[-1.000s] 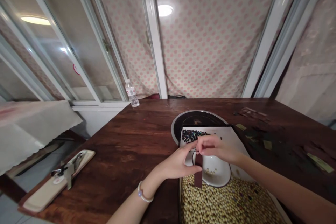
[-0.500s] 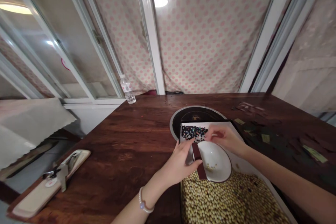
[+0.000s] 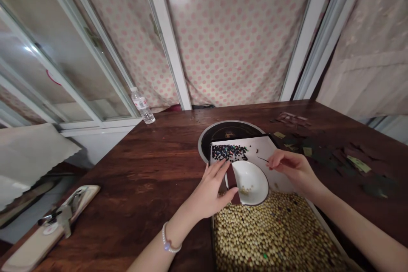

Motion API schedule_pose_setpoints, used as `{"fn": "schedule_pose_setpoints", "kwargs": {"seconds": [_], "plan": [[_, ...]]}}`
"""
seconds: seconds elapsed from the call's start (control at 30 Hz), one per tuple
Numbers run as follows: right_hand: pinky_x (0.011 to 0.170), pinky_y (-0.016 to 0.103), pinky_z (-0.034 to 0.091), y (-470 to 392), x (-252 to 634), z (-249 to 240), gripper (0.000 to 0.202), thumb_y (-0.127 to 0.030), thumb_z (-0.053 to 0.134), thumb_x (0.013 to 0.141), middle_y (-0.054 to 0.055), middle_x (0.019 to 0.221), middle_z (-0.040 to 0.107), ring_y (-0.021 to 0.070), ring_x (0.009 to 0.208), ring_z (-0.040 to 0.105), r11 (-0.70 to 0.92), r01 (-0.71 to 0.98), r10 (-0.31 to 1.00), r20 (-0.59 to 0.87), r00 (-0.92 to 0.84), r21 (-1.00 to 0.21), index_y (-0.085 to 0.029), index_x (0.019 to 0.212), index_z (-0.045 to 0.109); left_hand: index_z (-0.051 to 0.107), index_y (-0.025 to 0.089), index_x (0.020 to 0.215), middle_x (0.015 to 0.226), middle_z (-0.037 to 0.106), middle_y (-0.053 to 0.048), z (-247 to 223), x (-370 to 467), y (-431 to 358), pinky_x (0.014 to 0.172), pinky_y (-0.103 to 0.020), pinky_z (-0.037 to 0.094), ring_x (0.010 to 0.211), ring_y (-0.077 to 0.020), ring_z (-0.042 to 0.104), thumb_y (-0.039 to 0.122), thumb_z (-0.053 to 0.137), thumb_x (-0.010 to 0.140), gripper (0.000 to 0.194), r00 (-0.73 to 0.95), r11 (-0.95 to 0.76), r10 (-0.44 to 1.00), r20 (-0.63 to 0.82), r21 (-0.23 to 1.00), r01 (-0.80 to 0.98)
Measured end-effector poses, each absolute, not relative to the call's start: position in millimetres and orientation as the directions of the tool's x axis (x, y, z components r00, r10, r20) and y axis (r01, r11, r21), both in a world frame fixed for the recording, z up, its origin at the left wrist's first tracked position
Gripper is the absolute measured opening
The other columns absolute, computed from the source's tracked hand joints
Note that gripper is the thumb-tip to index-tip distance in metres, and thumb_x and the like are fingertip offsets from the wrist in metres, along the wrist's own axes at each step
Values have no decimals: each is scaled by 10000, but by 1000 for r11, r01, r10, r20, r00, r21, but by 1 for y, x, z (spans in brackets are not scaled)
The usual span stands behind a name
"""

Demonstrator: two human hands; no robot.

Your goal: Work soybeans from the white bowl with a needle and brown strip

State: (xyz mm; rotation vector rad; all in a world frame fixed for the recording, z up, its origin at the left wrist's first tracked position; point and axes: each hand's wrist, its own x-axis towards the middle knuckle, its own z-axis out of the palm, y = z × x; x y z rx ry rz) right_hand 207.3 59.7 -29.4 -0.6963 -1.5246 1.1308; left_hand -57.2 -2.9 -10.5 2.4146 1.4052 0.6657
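A white bowl (image 3: 253,180) with a few pale beads inside rests on a white-lined tray (image 3: 264,143). Over the bowl's left part lies a dark red strip (image 3: 233,180). My left hand (image 3: 214,189) grips the strip and bowl edge between thumb and fingers. To the right of the bowl, my right hand (image 3: 288,165) pinches a thin dark piece (image 3: 264,160) that points left. Small dark beads (image 3: 228,152) are spread at the tray's back left. Many yellowish beads (image 3: 264,233) fill its near part.
Beneath the tray's back edge is a round black plate (image 3: 204,142) set in the wooden table (image 3: 149,157). A water bottle (image 3: 143,108) stands at the back left. Dark scraps (image 3: 360,163) lie on the right. At the left edge is a board with metal tools (image 3: 60,216).
My right hand has moved away from the dark beads to the right of the bowl, and the thin dark piece now shows in its fingers. The whole view has shifted a little.
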Motion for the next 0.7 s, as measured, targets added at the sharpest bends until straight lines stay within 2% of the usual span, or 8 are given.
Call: {"fn": "schedule_pose_setpoints", "kwargs": {"seconds": [0.27, 0.43, 0.5, 0.57, 0.6, 0.63, 0.7], "plan": [[621, 279, 440, 55, 210, -32, 127, -186, 670, 786, -6, 709, 591, 128, 643, 543, 378, -262, 875, 435, -210, -888, -223, 665, 656, 312, 230, 1398, 1431, 400, -140, -10, -56, -2, 1077, -571, 298, 1339, -298, 343, 380, 527, 875, 584, 448, -544, 838, 311, 412, 731], [629, 274, 444, 54, 209, -29, 124, -191, 691, 771, -11, 679, 576, 129, 654, 544, 356, -271, 883, 417, -216, -894, -222, 659, 650, 306, 247, 1403, 1473, 339, -131, -9, -54, -3, 1079, -590, 259, 1362, -297, 309, 327, 450, 924, 507, 423, -508, 858, 291, 364, 781], [646, 268, 448, 53, 209, -28, 105, -192, 700, 766, -14, 672, 573, 128, 667, 552, 350, -273, 886, 411, -212, -896, -222, 680, 649, 318, 244, 1398, 1485, 316, -125, -4, -53, -3, 1084, -619, 200, 1376, -302, 273, 253, 402, 941, 465, 392, -501, 851, 349, 320, 804], [647, 255, 448, 51, 210, -27, 91, -190, 722, 748, -15, 692, 584, 123, 677, 555, 334, -270, 895, 393, -210, -903, -224, 710, 646, 383, 209, 1355, 1459, 352, -136, 5, -53, -8, 1085, -624, 176, 1372, -310, 273, 193, 421, 924, 433, 371, -537, 797, 476, 279, 796], [640, 248, 446, 50, 210, -27, 96, -189, 735, 735, -15, 705, 590, 120, 678, 552, 320, -266, 900, 380, -216, -909, -226, 730, 647, 435, 193, 1310, 1423, 400, -142, 13, -53, -13, 1083, -610, 194, 1351, -311, 309, 180, 462, 905, 407, 373, -574, 753, 542, 263, 775], [630, 240, 443, 50, 210, -26, 109, -188, 747, 722, -15, 717, 595, 116, 675, 548, 305, -261, 902, 366, -229, -916, -228, 748, 648, 490, 185, 1249, 1353, 478, -139, 21, -53, -20, 1062, -557, 282, 1289, -291, 399, 170, 503, 887, 363, 382, -623, 701, 602, 257, 739], [611, 226, 435, 48, 210, -23, 137, -185, 763, 704, -16, 723, 601, 108, 667, 540, 278, -247, 897, 343, -279, -928, -230, 771, 652, 576, 212, 1116, 1057, 655, -59, 38, -52, -39, 876, -364, 479, 980, -183, 606, 127, 535, 875, 259, 493, -728, 651, 577, 290, 621]]}}
